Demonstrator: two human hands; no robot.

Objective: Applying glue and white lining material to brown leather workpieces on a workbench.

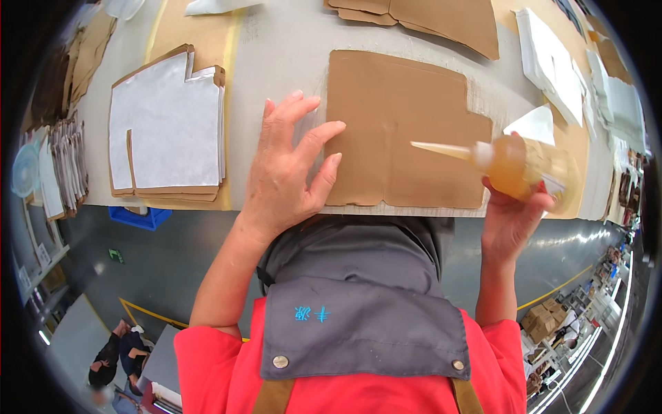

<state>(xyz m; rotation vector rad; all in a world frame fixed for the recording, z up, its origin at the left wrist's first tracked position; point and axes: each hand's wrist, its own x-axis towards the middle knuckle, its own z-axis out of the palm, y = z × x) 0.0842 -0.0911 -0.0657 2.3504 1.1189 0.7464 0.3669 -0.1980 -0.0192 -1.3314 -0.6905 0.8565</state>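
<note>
While the right hand [512, 219] grips an amber bottle [516, 168] sideways right of the brown panel [400, 124], probably so the nozzle [448, 150] reaches over it, the empty left hand [284, 162] sits kinda half-open at its left.

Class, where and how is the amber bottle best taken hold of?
Best, I'd judge, around the wide, rounded body of the amber bottle, coming from the near side, as the right hand does. The slender spout points left over the brown sheet, so that narrow end is better kept clear.
</note>
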